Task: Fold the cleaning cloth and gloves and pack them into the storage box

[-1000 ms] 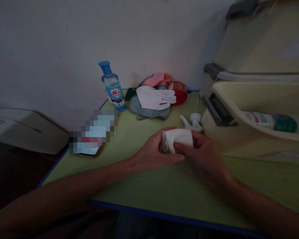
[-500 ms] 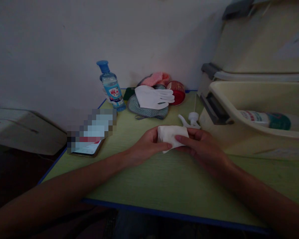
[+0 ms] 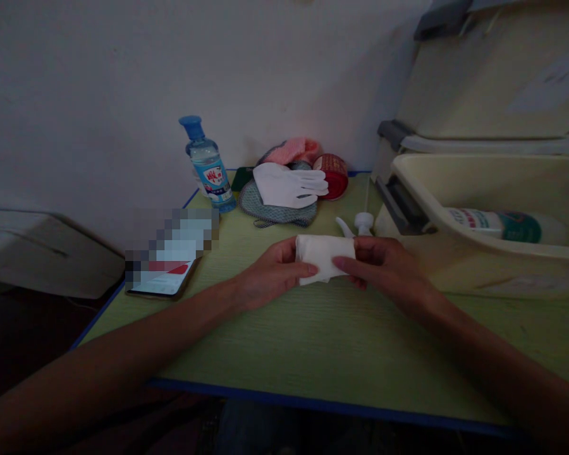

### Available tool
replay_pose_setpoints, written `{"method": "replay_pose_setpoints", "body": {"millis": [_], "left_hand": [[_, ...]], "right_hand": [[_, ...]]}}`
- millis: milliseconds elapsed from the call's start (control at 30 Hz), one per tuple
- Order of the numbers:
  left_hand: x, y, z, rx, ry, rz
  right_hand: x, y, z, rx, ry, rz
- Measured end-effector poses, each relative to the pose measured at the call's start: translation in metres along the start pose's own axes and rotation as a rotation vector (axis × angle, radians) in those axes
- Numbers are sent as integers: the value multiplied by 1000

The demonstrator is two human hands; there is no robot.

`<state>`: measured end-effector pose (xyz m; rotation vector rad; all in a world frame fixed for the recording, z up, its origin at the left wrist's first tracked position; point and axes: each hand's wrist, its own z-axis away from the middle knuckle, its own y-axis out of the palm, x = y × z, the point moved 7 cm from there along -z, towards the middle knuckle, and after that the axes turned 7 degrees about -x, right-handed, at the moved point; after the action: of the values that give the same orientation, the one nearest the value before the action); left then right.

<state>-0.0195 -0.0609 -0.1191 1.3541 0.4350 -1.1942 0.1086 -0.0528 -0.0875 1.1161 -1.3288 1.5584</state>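
A folded white cloth (image 3: 323,254) is held up between my two hands, just above the green table (image 3: 284,354). My left hand (image 3: 277,268) pinches its left end, thumb on the near face and fingers behind. On the right end, my right hand (image 3: 384,262) grips it with the thumb pressed across the front; its other fingers are partly hidden behind. Just past the cloth lies a white spray nozzle (image 3: 363,222), partly covered by my right hand. Whether the cloth is woven or paper I cannot make out for sure.
Along the wall stand a blue-capped bottle (image 3: 211,170), a white glove (image 3: 289,186) on a grey mesh sponge (image 3: 275,208), a pink cloth (image 3: 296,150) and a red tin (image 3: 332,177). A phone (image 3: 175,253) lies left. At right, an open cream bin (image 3: 422,259) holds a bottle (image 3: 497,224).
The cloth has turned a little in my fingers and now sits flatter, its near lower corner shifted left. Both hands still hold it, and the view has shifted slightly.
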Motion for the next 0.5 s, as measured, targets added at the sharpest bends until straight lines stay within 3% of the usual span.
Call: {"method": "replay_pose_setpoints", "body": {"millis": [200,400,500], "left_hand": [[0,0,0,39,-30,37],[-3,0,-1,125,-42,30],[-2,1,1,148,-61,39]], "right_hand": [[1,0,1,12,-64,61],[-5,-8,-2,-114,-85,84],[-3,-4,-1,-62,-91,31]]}}
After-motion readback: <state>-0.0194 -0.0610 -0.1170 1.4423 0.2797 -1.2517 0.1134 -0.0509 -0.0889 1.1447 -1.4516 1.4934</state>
